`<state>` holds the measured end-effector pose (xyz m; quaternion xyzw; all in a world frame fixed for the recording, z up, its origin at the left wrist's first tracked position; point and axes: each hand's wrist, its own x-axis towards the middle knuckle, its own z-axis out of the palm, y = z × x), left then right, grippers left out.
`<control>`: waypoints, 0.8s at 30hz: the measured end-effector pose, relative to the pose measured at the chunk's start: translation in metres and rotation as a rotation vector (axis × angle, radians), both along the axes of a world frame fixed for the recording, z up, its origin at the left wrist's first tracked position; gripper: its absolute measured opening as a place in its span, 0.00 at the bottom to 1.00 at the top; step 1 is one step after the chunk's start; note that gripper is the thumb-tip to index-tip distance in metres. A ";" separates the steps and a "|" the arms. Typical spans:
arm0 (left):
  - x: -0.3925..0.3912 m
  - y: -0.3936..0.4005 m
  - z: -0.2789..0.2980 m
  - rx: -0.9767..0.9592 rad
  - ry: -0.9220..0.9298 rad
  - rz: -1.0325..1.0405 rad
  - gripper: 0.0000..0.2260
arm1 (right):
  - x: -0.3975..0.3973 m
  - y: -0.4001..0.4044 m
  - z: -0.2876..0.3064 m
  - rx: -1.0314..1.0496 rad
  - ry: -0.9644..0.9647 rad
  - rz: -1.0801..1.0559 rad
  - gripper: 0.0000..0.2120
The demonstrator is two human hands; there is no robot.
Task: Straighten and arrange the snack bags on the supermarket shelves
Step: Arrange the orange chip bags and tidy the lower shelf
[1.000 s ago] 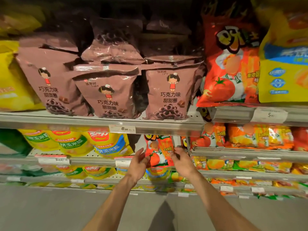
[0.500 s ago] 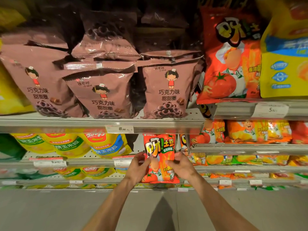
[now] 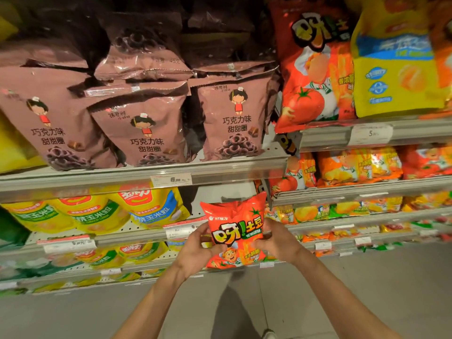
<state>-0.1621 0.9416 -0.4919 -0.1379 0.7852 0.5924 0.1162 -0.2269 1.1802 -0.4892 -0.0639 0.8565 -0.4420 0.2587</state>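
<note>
In the head view, the left hand (image 3: 195, 250) and the right hand (image 3: 276, 243) each grip one side edge of a small red tomato snack bag (image 3: 236, 231), fingers curled round it, so the bag sits upright between them with its printed face toward the person, clear of the shelves and in front of the gap just beyond the hands. Holding it by both edges probably keeps it flat and square for setting back in line. Up and to the left of the hands, brown chocolate-ring bags (image 3: 146, 126) lean unevenly on their shelf (image 3: 122, 178); yellow corn bags (image 3: 97, 214) sit directly left. Matching small red bags (image 3: 293, 177) lie up-right of the right hand, likely where this one belongs.
</note>
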 end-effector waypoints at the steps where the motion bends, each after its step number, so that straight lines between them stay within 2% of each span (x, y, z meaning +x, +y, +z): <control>1: 0.001 0.000 0.005 -0.012 0.010 -0.018 0.21 | 0.004 0.003 0.005 -0.004 -0.001 -0.023 0.17; 9: 0.005 0.016 0.061 0.023 0.162 -0.135 0.26 | 0.019 0.038 0.071 -0.072 0.098 -0.051 0.22; 13: 0.004 0.040 0.096 0.019 0.223 -0.169 0.28 | 0.013 0.068 0.113 -0.085 0.133 0.014 0.23; 20: -0.011 0.116 0.168 -0.038 0.379 -0.189 0.25 | -0.004 0.142 0.180 -0.169 0.268 0.098 0.23; 24: -0.024 0.162 0.205 0.033 0.447 -0.170 0.24 | -0.017 0.177 0.208 -0.306 0.357 0.094 0.26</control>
